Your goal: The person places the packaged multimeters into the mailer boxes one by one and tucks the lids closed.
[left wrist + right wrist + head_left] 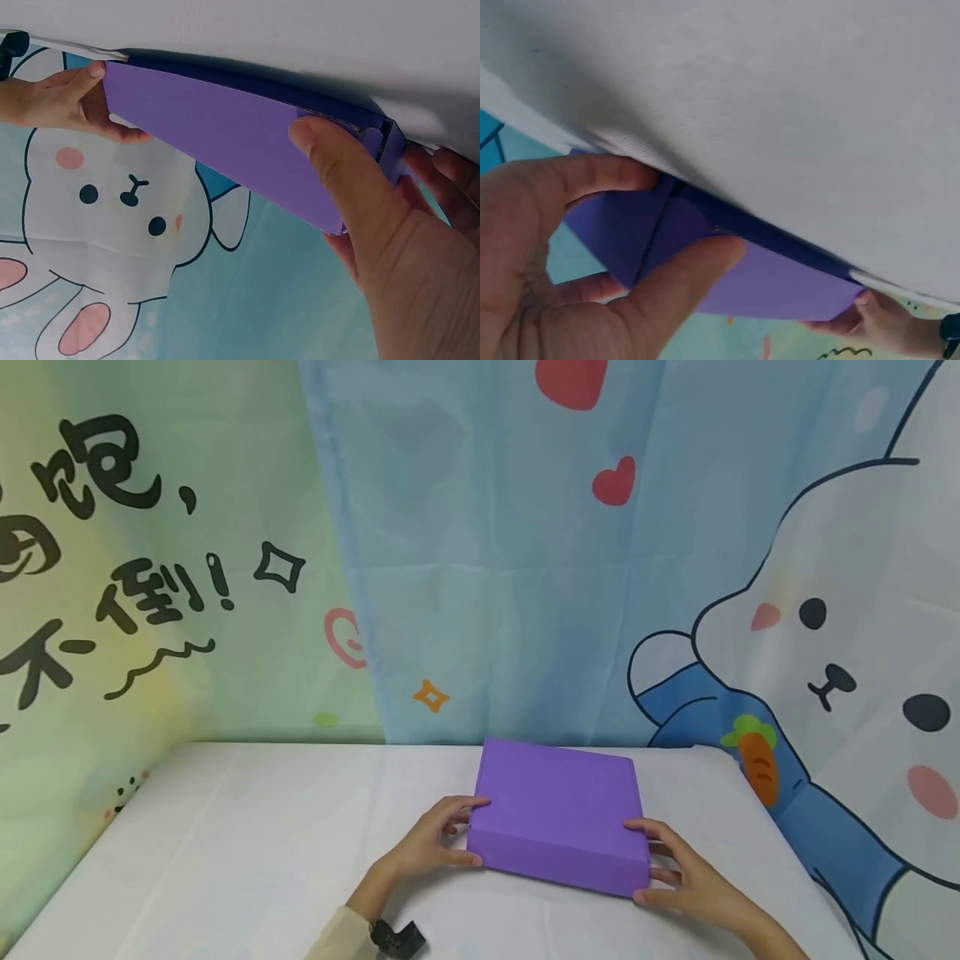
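A flat purple box [558, 802] lies near the middle of the white-covered table, turned slightly, its broad top face plain. My left hand [431, 842] grips its left side, with the thumb at the lower front corner and the forefinger on the top edge. On the opposite side my right hand [686, 877] holds the right end, thumb low at the front corner. In the left wrist view, the left thumb [337, 169] presses the box's long front face. The right wrist view shows the right thumb [690, 281] on that face and fingers around the end. A dark strip runs along the box's lower edge.
A white cloth [225, 852] covers the table. Behind it hangs a printed backdrop [480, 568] with hearts, black lettering and a white cartoon animal. A black band with a small device [397, 938] sits on the left wrist below a beige sleeve [341, 937].
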Motion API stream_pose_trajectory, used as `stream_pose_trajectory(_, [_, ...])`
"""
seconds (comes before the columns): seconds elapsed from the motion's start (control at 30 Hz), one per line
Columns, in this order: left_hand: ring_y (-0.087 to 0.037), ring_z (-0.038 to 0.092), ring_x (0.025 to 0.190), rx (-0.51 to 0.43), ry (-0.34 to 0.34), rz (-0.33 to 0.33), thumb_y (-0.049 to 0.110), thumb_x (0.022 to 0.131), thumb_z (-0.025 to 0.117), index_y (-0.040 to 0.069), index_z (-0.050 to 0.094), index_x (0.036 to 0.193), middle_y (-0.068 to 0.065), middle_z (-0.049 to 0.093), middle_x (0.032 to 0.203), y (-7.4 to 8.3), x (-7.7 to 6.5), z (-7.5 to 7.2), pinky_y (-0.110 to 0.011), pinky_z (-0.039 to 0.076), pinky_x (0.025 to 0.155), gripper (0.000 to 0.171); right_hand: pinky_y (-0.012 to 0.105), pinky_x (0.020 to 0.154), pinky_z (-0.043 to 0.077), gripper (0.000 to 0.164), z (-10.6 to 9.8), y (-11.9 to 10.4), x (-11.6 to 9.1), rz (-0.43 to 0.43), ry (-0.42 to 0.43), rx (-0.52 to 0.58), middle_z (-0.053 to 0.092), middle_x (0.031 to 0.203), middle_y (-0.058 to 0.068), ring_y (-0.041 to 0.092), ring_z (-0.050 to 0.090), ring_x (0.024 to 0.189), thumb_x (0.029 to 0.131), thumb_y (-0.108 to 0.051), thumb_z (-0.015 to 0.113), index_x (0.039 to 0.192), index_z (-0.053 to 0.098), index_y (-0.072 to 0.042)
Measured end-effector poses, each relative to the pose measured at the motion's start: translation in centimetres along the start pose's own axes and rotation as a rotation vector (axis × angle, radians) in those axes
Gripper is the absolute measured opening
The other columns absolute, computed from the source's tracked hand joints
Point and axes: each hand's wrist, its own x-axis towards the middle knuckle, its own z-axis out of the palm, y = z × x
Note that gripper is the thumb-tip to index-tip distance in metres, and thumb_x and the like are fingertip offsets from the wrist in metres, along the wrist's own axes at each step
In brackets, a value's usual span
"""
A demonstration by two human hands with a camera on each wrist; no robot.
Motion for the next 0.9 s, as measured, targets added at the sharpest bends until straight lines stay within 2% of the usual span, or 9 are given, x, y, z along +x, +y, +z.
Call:
stream_pose_trajectory(0.2, [-0.018, 0.061, 0.101, 0.088, 0.084, 0.073, 0.021, 0.067, 0.083, 0.017, 0.053, 0.130, -0.005, 0.059, 0.122, -0.2, 0.1, 0.4, -0.021, 0.048, 0.077, 0.070, 0.025, 0.083, 0.051, 0.077, 0.3, 0.1, 0.1, -0.006, 0.053, 0.005, 0.030, 0.133, 0.033, 0.048, 0.041, 0.115, 0.076, -0.015, 0.076, 0.135, 0.028, -0.004])
stream_pose_trajectory(0.4, [-0.017, 0.063, 0.092, 0.139, 0.162, 0.060, 0.018, 0.063, 0.085, 0.016, 0.060, 0.123, -0.005, 0.065, 0.116, -0.3, 0.4, 0.7, -0.020, 0.050, 0.072, 0.065, 0.027, 0.080, 0.052, 0.074, 0.8, -0.1, 0.8, 0.014, 0.101, -0.001, 0.035, 0.128, 0.034, 0.045, 0.045, 0.110, 0.072, -0.009, 0.078, 0.129, 0.031, -0.003])
stream_pose_trajectory(0.53, [-0.017, 0.063, 0.090, 0.130, 0.193, 0.033, 0.018, 0.062, 0.085, 0.017, 0.061, 0.121, -0.005, 0.065, 0.116, -0.2, 0.4, 1.0, -0.020, 0.051, 0.071, 0.064, 0.028, 0.082, 0.052, 0.077, 0.8, -0.4, 1.0, 0.092, 0.121, 0.031, 0.034, 0.131, 0.034, 0.045, 0.043, 0.113, 0.068, -0.006, 0.080, 0.129, 0.032, -0.003])
stream_pose_trajectory(0.67, [-0.017, 0.064, 0.089, 0.097, 0.213, 0.034, 0.016, 0.061, 0.085, 0.015, 0.062, 0.120, -0.006, 0.065, 0.117, -0.1, 0.4, 1.1, -0.021, 0.051, 0.070, 0.063, 0.029, 0.083, 0.051, 0.078, 0.8, -0.5, 0.9, 0.154, 0.126, 0.050, 0.032, 0.135, 0.032, 0.044, 0.042, 0.116, 0.070, -0.009, 0.079, 0.131, 0.031, -0.004])
stream_pose_trajectory(0.9, [-0.015, 0.063, 0.087, 0.067, 0.227, 0.019, 0.015, 0.062, 0.084, 0.015, 0.063, 0.119, -0.004, 0.066, 0.117, 0.0, 0.4, 1.0, -0.021, 0.050, 0.067, 0.060, 0.026, 0.082, 0.051, 0.070, 0.9, -0.2, 0.9, 0.108, 0.154, 0.000, 0.034, 0.135, 0.031, 0.042, 0.045, 0.114, 0.076, -0.015, 0.076, 0.131, 0.034, -0.004])
